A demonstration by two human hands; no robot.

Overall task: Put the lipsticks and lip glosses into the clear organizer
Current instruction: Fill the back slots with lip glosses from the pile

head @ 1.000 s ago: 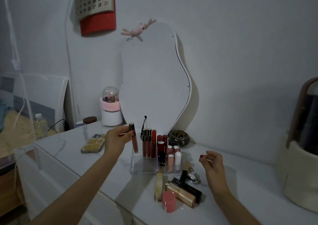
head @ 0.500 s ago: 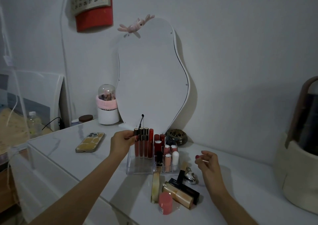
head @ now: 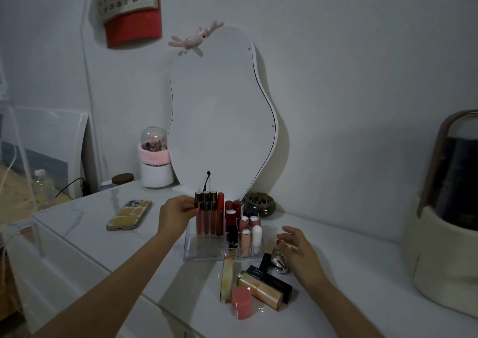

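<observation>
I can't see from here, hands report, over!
Left hand pinching lip gloss, seating it in organizer. Right hand open, hovering by silver lipstick. Nothing blocking.

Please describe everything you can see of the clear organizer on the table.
The organizer is a clear plastic tray with compartments, standing upright on the white table before the mirror. Tall lip glosses stand along its back left; shorter lipsticks fill small cells on its right. Its front left section looks empty. The left hand holds the leftmost gloss; whether it touches the tray is unclear.
</observation>
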